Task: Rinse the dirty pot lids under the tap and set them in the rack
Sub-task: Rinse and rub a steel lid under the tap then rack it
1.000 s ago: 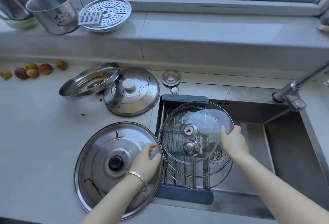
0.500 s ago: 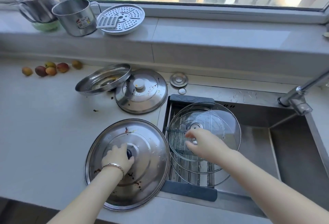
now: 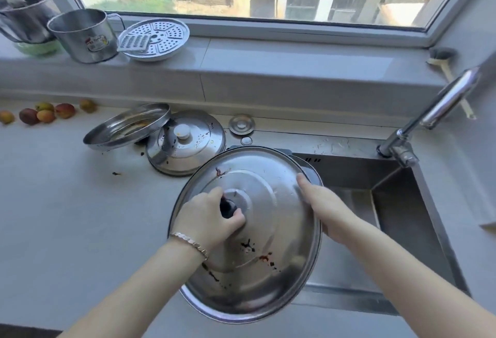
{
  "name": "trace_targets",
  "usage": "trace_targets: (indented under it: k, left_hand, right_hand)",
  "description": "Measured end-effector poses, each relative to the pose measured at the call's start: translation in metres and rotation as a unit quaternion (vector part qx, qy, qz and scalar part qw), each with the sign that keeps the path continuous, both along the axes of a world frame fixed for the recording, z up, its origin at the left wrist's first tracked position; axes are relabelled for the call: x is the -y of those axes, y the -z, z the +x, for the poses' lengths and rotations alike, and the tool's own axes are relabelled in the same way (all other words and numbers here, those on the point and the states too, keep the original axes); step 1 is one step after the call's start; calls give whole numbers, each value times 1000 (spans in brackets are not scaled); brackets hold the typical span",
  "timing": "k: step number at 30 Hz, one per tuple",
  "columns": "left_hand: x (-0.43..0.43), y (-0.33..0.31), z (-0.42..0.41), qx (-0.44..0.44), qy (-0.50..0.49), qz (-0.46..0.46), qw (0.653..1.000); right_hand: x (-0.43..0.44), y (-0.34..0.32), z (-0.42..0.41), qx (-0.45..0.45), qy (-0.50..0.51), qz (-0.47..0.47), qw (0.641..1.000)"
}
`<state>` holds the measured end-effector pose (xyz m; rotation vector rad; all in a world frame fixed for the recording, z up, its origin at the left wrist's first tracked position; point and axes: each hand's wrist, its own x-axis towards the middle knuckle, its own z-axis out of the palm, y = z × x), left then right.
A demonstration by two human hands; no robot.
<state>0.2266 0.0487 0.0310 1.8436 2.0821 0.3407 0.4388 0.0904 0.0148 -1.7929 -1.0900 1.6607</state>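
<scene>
A large steel pot lid (image 3: 271, 270) with dark red stains is lifted and tilted over the left side of the sink (image 3: 397, 203). My left hand (image 3: 209, 219) grips its black knob. My right hand (image 3: 324, 211) holds the lid's right rim, thumb on top and fingers under the edge. The lid hides the rack and the glass lids in it. A smaller stained steel lid (image 3: 188, 144) with a white knob lies on the counter behind. The tap (image 3: 434, 112) stands at the right; no water shows.
An upturned steel pan (image 3: 126, 125) leans on the smaller lid. A sink strainer plug (image 3: 241, 124) lies by the sink's back edge. Fruit (image 3: 45, 113) sits at far left. On the sill stand steel mugs (image 3: 83, 35), a steamer plate (image 3: 158, 38) and a brush (image 3: 445, 66).
My left hand lifted the large lid by its knob off the counter and carried it right over the rack. My right hand left the glass lids and took the large lid's right rim.
</scene>
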Motion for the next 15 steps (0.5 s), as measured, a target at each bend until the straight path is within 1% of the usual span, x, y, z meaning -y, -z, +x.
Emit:
trace_targets:
  k: [2,5,7,9,10,11,12,13,14,15]
  left_hand:
    - [-5,-9,30,29,27,16,999]
    - [-11,-13,69,86,62,21,994]
    - [-13,-8,86,88,53,36,994]
    - [-12,0,99,50,-1,55,997]
    - [-12,5,105,53,-48,30,997]
    - [-12,9,113,99,-105,-19,989]
    - [-13,13,123,185,-168,-83,965]
    - [-13,15,134,304,-231,-147,912]
    - [-13,17,147,438,-284,-208,827]
    - [-11,20,159,548,-311,-257,733]
  right_hand:
    - [-1,-7,31,-45,83,13,995]
    - [5,-7,84,-89,145,-4,985]
    - [14,-3,121,-128,182,-28,975]
    - [23,3,156,-154,221,-48,962]
    - [27,7,173,-164,236,-56,956]
    - [31,11,190,-172,246,-63,952]
    - [34,15,205,-178,253,-71,948]
    - [36,22,219,-177,257,-77,947]
    - [37,26,231,-179,256,-80,947]
    - [37,31,241,-182,253,-81,947]
